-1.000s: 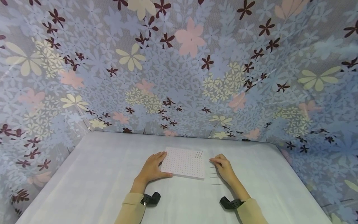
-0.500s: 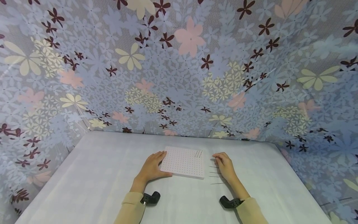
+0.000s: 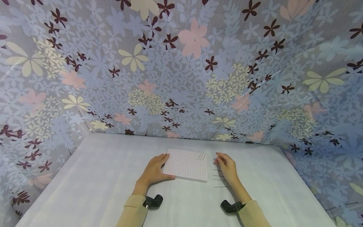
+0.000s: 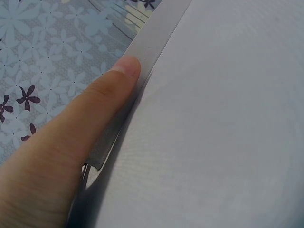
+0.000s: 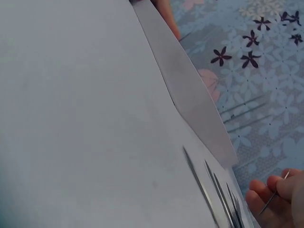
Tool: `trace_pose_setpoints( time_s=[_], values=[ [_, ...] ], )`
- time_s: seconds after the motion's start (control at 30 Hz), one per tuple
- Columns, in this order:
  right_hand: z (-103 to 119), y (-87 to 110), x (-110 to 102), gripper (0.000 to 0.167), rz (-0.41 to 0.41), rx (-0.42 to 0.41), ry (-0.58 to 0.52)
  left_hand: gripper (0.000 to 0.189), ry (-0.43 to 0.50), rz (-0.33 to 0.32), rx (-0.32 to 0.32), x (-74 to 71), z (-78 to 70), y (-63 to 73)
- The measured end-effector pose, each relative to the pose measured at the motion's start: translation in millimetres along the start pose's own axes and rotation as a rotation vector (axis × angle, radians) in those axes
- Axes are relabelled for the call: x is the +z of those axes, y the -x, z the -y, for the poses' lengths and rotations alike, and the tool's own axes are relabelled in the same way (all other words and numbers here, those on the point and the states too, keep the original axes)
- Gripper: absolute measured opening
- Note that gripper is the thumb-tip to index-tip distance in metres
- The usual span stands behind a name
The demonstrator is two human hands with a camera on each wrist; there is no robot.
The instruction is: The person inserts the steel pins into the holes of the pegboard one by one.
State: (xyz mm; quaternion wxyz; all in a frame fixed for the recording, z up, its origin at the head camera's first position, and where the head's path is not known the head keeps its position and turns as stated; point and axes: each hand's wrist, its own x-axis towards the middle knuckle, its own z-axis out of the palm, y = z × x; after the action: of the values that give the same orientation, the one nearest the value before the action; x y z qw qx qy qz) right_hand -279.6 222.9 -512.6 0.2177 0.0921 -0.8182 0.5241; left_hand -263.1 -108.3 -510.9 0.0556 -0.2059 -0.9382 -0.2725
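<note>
A white pegboard (image 3: 185,167) with a grid of small holes lies on the table. Three thin metal pins (image 3: 201,156) stand in its far right corner. My left hand (image 3: 154,170) holds the board's left side, fingers at the left edge. In the left wrist view its thumb (image 4: 102,95) presses along the near side face. To the right of the board, my right hand (image 3: 228,167) is raised near several loose pins (image 3: 217,175) lying in a column. Between thumb and fingertips it pinches one metal pin (image 5: 268,203), slanted in the right wrist view.
A white cloth covers the table (image 3: 99,176). Behind and at both sides rises a flower-patterned curtain (image 3: 181,78). A black wrist camera (image 3: 154,201) sits on the left wrist and another wrist camera (image 3: 232,206) on the right.
My right hand's fingertips have shifted slightly away from the board and farther back, and the fingers have turned round the pin. The left hand and pegboard have stayed put.
</note>
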Motion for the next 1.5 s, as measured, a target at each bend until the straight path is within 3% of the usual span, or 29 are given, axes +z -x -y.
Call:
trace_pose_setpoints(
  time_s=[0.43,0.67,0.9,1.2,1.5],
  values=[
    [21.2,-4.3,17.9,0.022,-0.012,0.110,-0.165,0.106,0.008,-0.008,-0.006,4.3,3.5,-0.6],
    [27.3,-5.3,25.6,0.022,-0.033,0.048,-0.226,0.106,0.005,-0.001,-0.009,2.8,2.3,-1.1],
    [48.9,-3.9,25.0,0.014,-0.027,0.056,-0.140,0.106,0.002,0.001,-0.009,2.2,1.4,-0.6],
    [48.4,-3.9,27.3,0.015,0.007,0.073,-0.228,0.107,-0.003,0.000,-0.008,1.9,2.2,-1.3],
    [50.5,-2.4,27.2,0.015,0.011,0.086,-0.189,0.106,-0.004,0.003,-0.008,2.8,3.2,-1.3]
  ],
)
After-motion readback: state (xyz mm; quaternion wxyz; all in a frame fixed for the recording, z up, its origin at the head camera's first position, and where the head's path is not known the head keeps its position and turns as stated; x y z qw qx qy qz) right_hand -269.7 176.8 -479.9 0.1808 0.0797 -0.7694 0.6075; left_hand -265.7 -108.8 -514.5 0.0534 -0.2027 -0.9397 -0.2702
